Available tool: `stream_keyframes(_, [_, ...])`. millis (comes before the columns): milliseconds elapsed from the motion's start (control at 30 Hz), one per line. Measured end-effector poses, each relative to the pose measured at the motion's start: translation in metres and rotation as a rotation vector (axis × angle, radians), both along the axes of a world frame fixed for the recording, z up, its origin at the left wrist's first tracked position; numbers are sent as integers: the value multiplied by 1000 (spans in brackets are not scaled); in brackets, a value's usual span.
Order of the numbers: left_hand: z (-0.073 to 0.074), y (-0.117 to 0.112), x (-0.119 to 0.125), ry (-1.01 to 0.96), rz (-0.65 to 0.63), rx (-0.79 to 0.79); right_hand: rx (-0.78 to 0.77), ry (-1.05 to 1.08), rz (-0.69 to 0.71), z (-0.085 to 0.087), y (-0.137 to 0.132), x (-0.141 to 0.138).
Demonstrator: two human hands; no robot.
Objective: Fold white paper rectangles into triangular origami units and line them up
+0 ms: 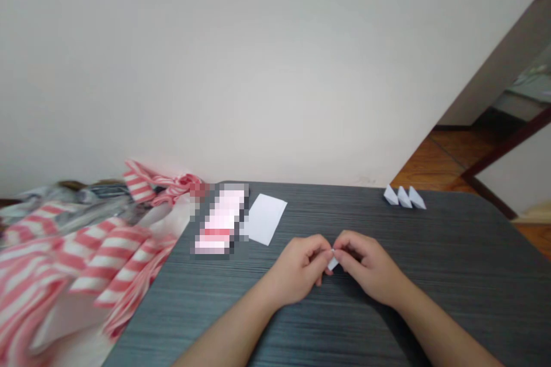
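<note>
My left hand (301, 266) and my right hand (365, 266) meet over the dark grey table (451, 275), near its middle. Both pinch a small folded piece of white paper (332, 262) between fingers and thumbs; only a corner of it shows between the hands. A flat white paper slip (266, 218) lies on the table just beyond my left hand. Three small folded white paper triangles (404, 196) stand in a row at the far right edge of the table.
A red-and-white striped cloth or bag (86, 264) is heaped to the left of the table. A blurred pink-and-white flat object (220, 219) lies beside the paper slip. A plain wall stands behind; wooden floor (434, 160) shows at the right.
</note>
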State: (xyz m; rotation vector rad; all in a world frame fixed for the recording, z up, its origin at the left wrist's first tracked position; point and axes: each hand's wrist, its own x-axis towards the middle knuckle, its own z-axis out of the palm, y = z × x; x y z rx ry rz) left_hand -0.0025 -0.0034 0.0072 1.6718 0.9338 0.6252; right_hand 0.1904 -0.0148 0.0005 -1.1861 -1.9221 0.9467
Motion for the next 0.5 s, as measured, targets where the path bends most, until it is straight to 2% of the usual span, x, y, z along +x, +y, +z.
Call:
stream_keyframes(167, [0, 0, 2, 4, 16, -22, 32, -5, -10, 1, 0, 1])
stream_keyframes(300, [0, 1, 2, -23, -18, -74, 31, 24, -36, 3, 0, 2])
stream_keyframes(500, [3, 1, 0, 41, -35, -81, 25, 9, -59, 4, 1, 0])
